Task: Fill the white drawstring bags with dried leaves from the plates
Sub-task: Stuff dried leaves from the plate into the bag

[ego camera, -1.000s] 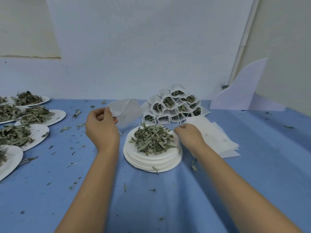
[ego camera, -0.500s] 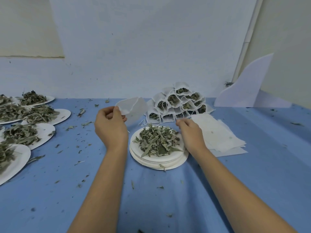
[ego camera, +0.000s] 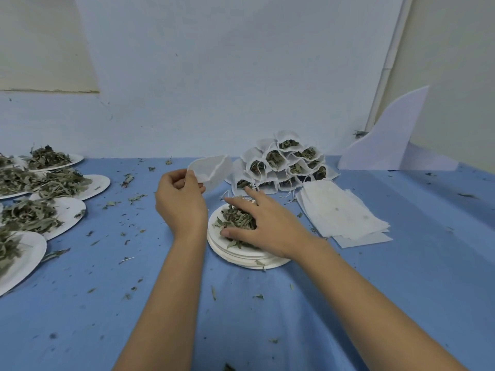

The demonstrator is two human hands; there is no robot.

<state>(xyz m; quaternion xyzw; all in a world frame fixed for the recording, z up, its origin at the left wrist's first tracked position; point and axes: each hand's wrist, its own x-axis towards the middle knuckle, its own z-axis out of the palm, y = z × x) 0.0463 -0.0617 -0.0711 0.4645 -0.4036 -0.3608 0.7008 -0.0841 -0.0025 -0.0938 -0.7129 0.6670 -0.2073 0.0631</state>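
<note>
My left hand (ego camera: 180,203) pinches an empty white drawstring bag (ego camera: 213,171) by its rim, mouth open, held above the table left of the central plates. My right hand (ego camera: 263,224) lies over the pile of dried leaves (ego camera: 235,219) on the top plate of a stack of white plates (ego camera: 241,257), fingers and thumb curled round the leaves. Behind the stack, several filled bags (ego camera: 284,163) are piled in a pyramid against the wall. A stack of flat empty bags (ego camera: 340,212) lies to the right.
Several white plates heaped with dried leaves (ego camera: 57,183) sit along the left side of the blue table (ego camera: 401,277). Leaf crumbs are scattered over the cloth. A white curved board (ego camera: 388,140) leans in the back right corner.
My right hand moved from the plate's right edge onto the leaf pile and closed round it. My left hand still holds the open bag in about the same place.
</note>
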